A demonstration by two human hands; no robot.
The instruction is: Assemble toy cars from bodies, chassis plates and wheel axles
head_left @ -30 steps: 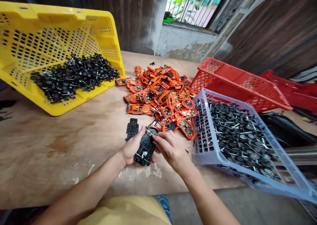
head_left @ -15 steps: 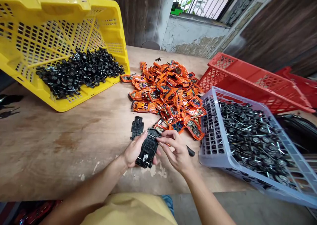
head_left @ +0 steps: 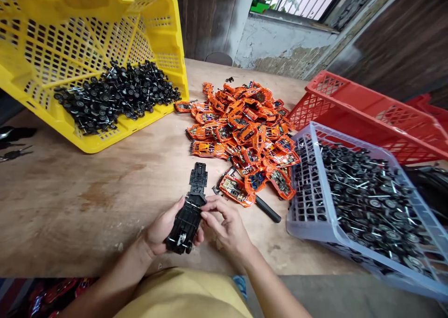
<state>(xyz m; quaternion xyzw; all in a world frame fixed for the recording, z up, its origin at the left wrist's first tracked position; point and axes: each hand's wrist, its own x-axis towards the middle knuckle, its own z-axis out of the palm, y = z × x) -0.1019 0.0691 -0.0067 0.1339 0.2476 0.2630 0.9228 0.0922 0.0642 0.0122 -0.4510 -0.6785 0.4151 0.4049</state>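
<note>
My left hand [head_left: 159, 231] is closed around a black toy car chassis [head_left: 185, 221], held tilted above the table. A thin silver wheel axle [head_left: 193, 204] lies across the far end of the chassis. At the right end of that axle, the fingers of my right hand [head_left: 227, 227] are pinched together; the wheel there is hidden by the fingertips. Silver metal and small black wheels show at the chassis's near end. Just beyond it, a second black chassis [head_left: 199, 177] rests flat on the wood.
Orange toy car bodies [head_left: 241, 126] are heaped mid-table, with a black-handled hammer [head_left: 269, 210] partly under them. A yellow basket [head_left: 136, 138] at left and a clear plastic basket [head_left: 329, 215] at right hold wheel axles. Behind the latter stands a red crate [head_left: 364, 105].
Both hands have come nearer my body and slightly left with the chassis, partly through the view shifting. More of the hammer and an orange body now show. The grip looks the same.
</note>
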